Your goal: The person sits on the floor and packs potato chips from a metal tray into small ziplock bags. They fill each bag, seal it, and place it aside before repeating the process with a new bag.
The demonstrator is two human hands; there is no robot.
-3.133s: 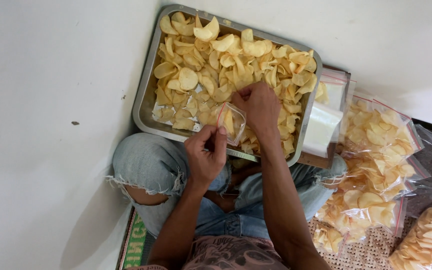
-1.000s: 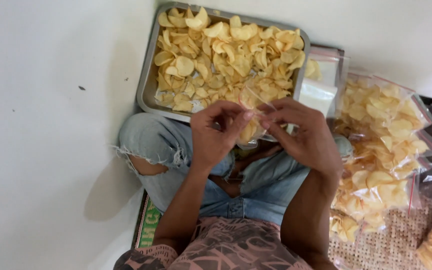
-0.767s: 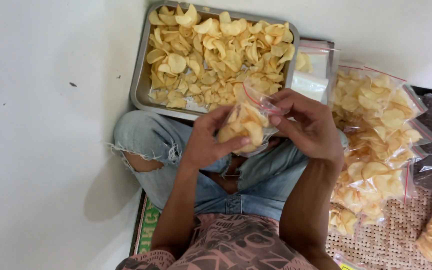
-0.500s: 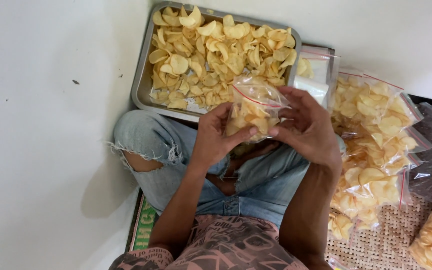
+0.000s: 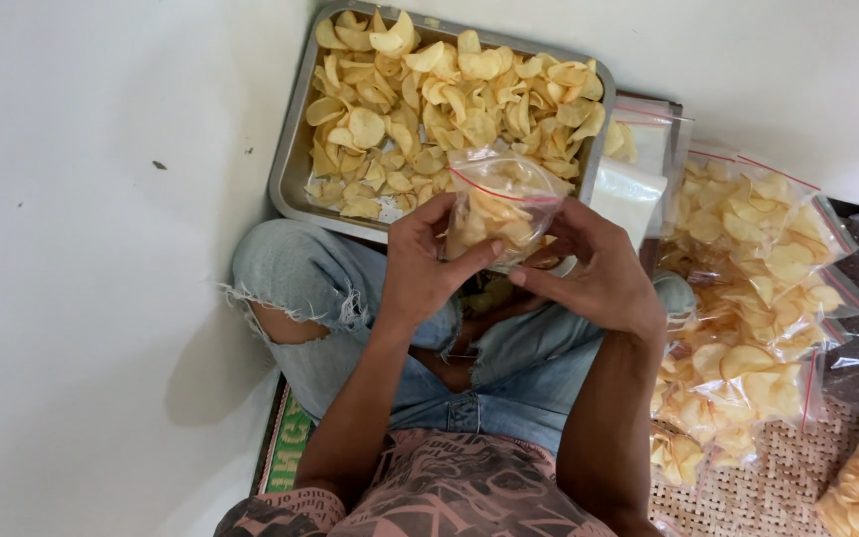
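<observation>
Above the lap, the left hand (image 5: 420, 273) and right hand (image 5: 599, 278) each keep a clenched grip on a small clear bag (image 5: 499, 204) of pale yellow crackers. It stands upright, its red zip strip pointing far, just near the metal tray (image 5: 290, 179) of loose crackers (image 5: 429, 89).

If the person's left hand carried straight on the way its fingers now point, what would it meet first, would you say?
The left hand already grips the small bag of chips; beyond that, its fingers point up-frame toward the metal tray of loose chips, probably met next, though depth is unclear.
</observation>
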